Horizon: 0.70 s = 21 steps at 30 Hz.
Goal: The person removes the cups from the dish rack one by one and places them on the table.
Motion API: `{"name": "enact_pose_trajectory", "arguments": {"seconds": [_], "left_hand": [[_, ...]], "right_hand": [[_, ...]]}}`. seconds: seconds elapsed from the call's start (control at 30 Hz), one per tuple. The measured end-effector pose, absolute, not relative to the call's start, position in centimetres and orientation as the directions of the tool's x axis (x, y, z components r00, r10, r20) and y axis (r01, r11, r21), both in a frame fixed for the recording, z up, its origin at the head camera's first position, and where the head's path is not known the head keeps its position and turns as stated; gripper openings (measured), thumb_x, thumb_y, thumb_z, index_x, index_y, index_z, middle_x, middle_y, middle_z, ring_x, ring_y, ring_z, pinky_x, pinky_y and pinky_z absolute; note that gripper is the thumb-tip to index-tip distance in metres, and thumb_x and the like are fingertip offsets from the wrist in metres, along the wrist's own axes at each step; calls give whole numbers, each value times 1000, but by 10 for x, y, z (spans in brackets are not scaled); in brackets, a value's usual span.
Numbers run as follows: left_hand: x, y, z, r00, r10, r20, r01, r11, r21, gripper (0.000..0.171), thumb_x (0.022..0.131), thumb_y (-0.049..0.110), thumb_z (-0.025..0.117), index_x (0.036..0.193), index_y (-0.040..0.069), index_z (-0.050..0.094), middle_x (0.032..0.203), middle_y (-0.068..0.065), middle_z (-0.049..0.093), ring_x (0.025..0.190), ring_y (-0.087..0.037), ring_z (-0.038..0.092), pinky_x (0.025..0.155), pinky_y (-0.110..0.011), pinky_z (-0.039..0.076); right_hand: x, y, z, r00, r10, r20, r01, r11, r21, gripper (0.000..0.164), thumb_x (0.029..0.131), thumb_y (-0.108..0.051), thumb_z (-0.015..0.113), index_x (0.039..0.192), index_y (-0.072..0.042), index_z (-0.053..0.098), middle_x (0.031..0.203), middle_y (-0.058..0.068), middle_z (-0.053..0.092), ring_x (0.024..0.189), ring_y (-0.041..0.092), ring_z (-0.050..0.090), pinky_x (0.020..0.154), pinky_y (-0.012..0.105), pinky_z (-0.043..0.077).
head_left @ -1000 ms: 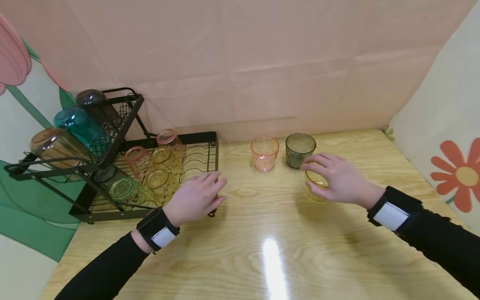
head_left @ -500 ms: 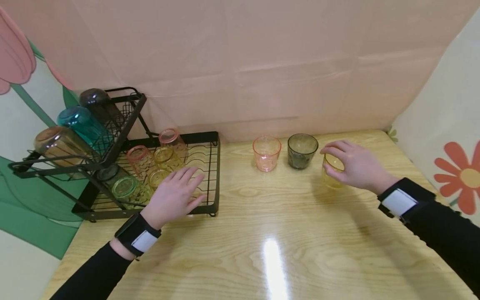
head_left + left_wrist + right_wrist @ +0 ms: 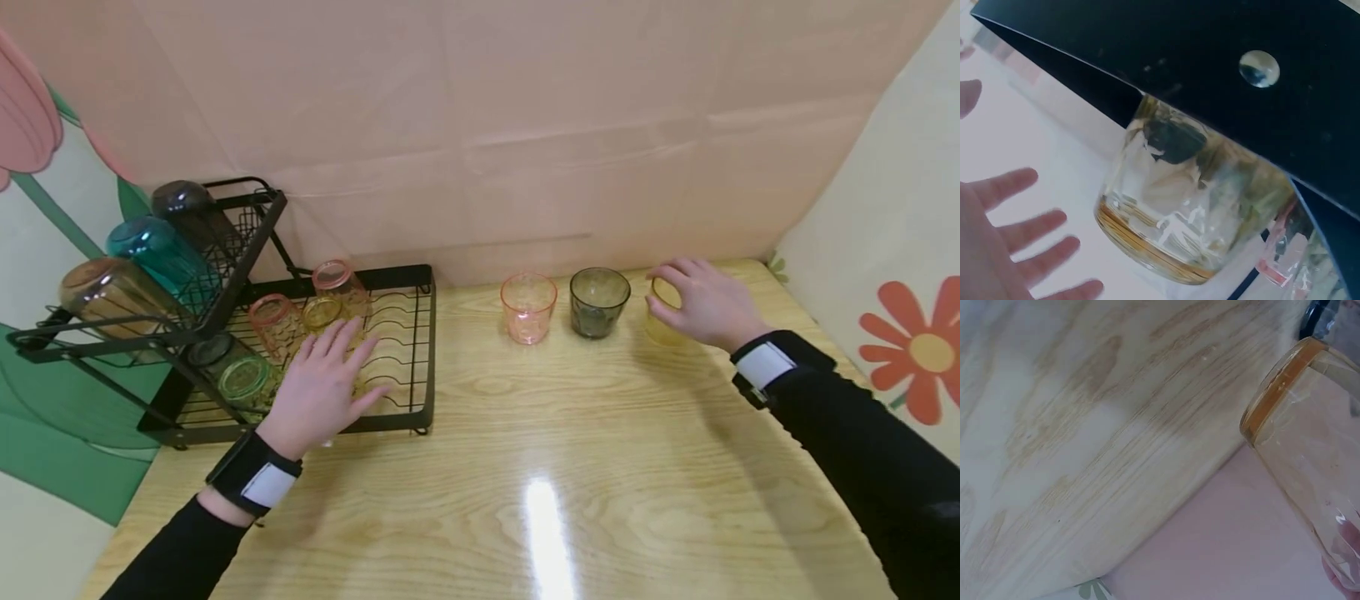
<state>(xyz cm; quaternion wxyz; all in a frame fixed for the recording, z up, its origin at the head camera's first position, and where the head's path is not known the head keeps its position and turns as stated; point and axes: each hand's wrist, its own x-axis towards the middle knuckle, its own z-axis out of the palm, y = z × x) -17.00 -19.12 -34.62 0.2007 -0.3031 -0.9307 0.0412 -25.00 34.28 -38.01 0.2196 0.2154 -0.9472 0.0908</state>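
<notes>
My right hand (image 3: 707,304) holds a yellow glass (image 3: 662,328) near its rim, with thumb and fingers around it, at the right of the row on the table. In the right wrist view the glass's thick amber base shows at the right, and fingertips show through its wall. Left of it stand a dark grey glass (image 3: 597,307) and a pink glass (image 3: 528,312), both upright. My left hand (image 3: 318,385) is spread with straight fingers over the front of the black dish rack (image 3: 429,367). An upturned yellow glass (image 3: 1172,219) in the rack is beside its fingers in the left wrist view.
The rack's lower tier bears upturned pink glasses (image 3: 339,279), yellow ones and a green glass (image 3: 243,379). On its raised tier lie brown (image 3: 112,292), teal (image 3: 153,246) and dark glasses (image 3: 187,204). A pink wall covering (image 3: 517,125) rises behind the table.
My right hand has carried the yellow glass rightward and back, to beside the dark grey glass. My left hand has drifted left over the rack, its fingers spreading.
</notes>
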Motion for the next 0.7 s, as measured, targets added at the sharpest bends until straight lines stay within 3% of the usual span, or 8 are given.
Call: {"name": "enact_pose_trajectory", "arguments": {"seconds": [0.33,0.7], "left_hand": [[-174,-206,-347,-828,399,394,382,916,-126,95,74,67,69,147,12,42,148,-26,33,136,-46,27,96,-72,30],[-177,-220,-349,-916,264,303,276,961,-3,106,77,72,64,157,21,16,159,-22,9,142,-48,6,95,-79,18]], "right_hand": [[-272,340,-393,-878,-317,359,-379,918,-118,34,93,-33,59,114,-6,62,113,15,57,107,39,51,78,58,45],[-281,343,-401,-913,-273,303,-333,928,-168,42,99,-35,48,124,-2,56,124,22,51,116,45,45,90,61,38]]}}
